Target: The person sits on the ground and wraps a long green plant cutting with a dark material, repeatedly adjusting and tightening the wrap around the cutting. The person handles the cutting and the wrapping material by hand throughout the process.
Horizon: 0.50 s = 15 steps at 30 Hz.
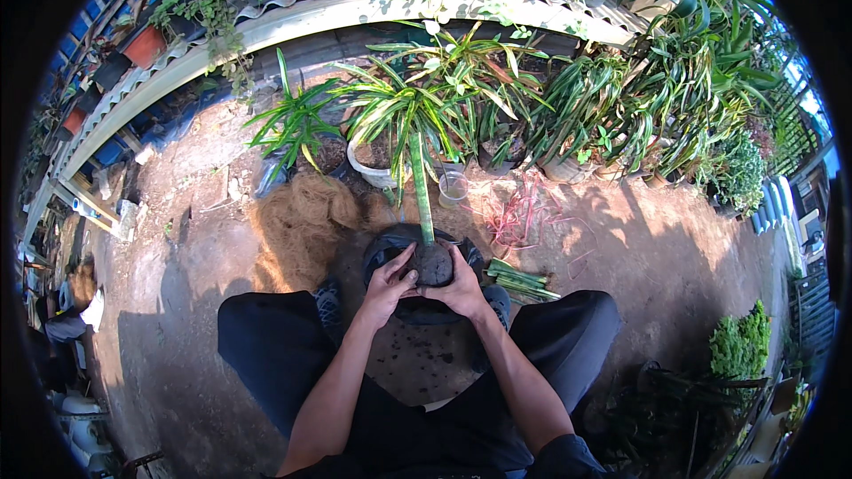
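Between my two hands is a dark, rounded ball of soil (434, 266) with a long upright green leaf cutting (421, 186) rising out of it. My left hand (388, 288) presses the ball's left side, thumb towards the front. My right hand (463, 286) cups its right side. Just below and behind the ball sits a black container or bag (380, 250), its inside mostly hidden by my hands. To the right of it, a bundle of cut green leaves (521, 281) lies on the ground by my shoe.
A heap of brown fibre (306, 222) lies ahead on the left. Tangled pink-red strings (525, 217) and a clear plastic cup (453, 188) are ahead on the right. Potted plants (612, 115) line the back beneath a pale curved beam (355, 9). Dark crumbs (417, 350) dot the ground between my legs.
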### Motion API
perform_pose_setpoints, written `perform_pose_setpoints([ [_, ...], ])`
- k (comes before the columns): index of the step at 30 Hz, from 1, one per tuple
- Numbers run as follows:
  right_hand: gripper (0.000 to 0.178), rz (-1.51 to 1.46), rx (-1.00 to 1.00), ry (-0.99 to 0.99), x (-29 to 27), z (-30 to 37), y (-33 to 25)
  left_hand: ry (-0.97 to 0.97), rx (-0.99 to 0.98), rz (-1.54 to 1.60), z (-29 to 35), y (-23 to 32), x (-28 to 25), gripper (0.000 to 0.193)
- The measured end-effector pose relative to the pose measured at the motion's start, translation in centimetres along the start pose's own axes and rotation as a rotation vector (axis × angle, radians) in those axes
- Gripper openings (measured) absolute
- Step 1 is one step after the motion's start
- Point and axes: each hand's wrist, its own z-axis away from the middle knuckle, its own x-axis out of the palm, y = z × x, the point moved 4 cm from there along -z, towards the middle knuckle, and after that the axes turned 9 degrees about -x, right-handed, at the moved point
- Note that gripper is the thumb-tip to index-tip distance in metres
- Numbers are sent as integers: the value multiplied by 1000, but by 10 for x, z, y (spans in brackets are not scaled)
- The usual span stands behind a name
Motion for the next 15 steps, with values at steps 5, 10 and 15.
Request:
perform_pose_setpoints([
  [5, 90, -35, 23, -20, -1, 0, 0, -19, 63, -40, -3, -2, 1, 59],
  [10, 85, -159, 35, 13, 3, 0, 9, 23, -49, 86, -2, -2, -2, 60],
  [15, 81, -127, 26, 55, 4, 1, 11, 37, 29, 7, -5, -1, 1, 56],
])
